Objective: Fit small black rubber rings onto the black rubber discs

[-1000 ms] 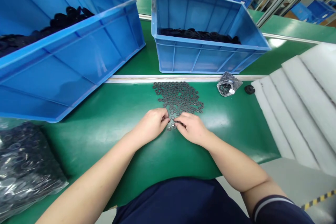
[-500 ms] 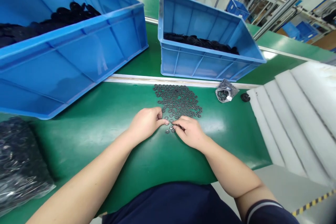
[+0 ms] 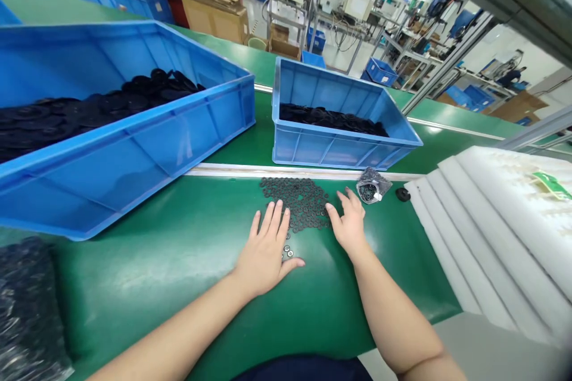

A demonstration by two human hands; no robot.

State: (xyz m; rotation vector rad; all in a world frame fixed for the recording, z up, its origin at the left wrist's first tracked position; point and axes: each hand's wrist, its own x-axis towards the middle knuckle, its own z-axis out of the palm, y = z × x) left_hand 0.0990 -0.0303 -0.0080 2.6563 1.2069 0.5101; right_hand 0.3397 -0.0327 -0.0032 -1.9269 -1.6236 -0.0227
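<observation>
Many small dark rings [image 3: 308,205] are spread in one layer on the green table [image 3: 179,268]. My left hand [image 3: 264,253] lies with its fingers spread at the left and lower side of the rings, its fingertips over their edge. A few shinier rings [image 3: 287,249] show between its thumb and forefinger. At the right edge of the layer is my right hand [image 3: 349,221], fingers apart, its thumb tip by the outermost rings. Neither hand holds anything.
Two blue bins [image 3: 214,101] [image 3: 344,152] with black discs stand behind. An open clear bag [image 3: 370,186] and a black round part [image 3: 403,194] lie to the right, beside stacked white foam sheets [image 3: 460,220]. A bag of dark parts [image 3: 31,309] lies at the left.
Both hands have opened from their pinched poses. My right hand has moved right, away from the left one, which now lies spread beside the rings. The camera view has tilted up.
</observation>
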